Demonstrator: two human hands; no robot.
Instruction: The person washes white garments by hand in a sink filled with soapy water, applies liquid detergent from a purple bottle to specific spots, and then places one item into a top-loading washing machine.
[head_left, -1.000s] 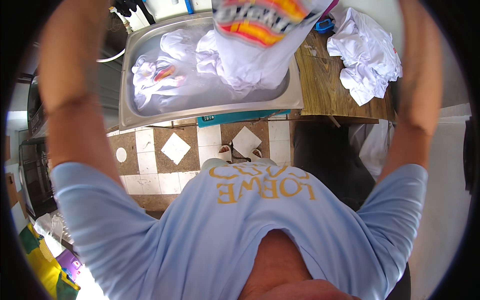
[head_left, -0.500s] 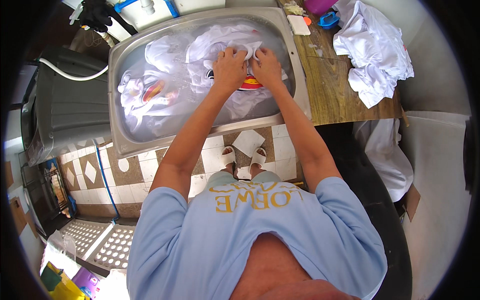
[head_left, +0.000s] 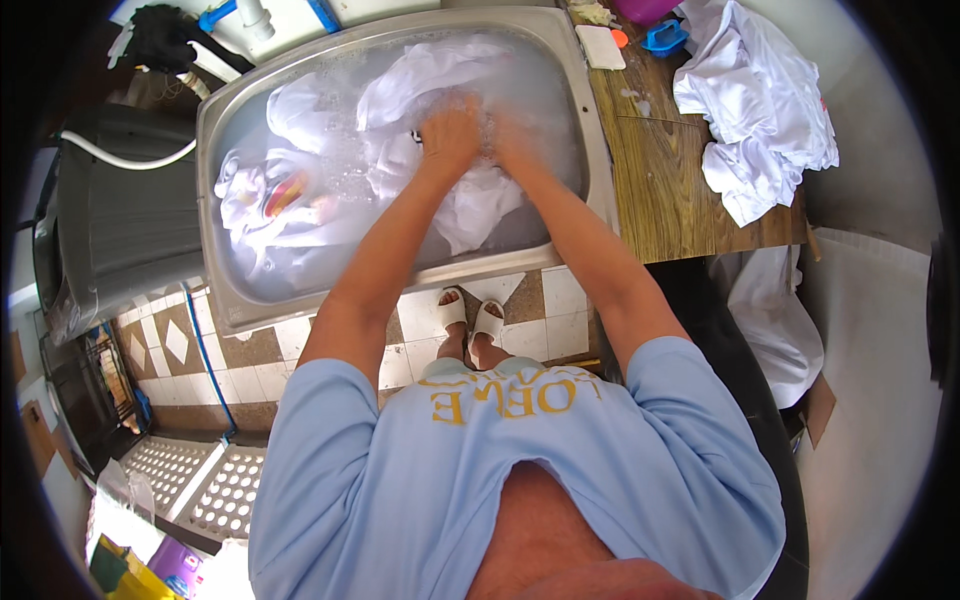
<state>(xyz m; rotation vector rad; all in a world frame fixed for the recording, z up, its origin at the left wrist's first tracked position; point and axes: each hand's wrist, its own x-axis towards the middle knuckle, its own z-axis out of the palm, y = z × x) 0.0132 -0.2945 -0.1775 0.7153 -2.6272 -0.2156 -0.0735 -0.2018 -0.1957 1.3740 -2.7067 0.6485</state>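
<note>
Soaked, wrinkled white cloth lies in a rounded, smooth metal basin, upper centre, around the left hand and right hand; murky water obscures whether the fingers grip.

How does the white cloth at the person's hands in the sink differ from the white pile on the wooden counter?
The sink cloth lies partly under cloudy, sudsy water; the counter pile lies out of it, on the wooden counter.
The left hand and right hand reach in at the sink cloth; neither touches the counter pile.
Both are white and crumpled.
</note>
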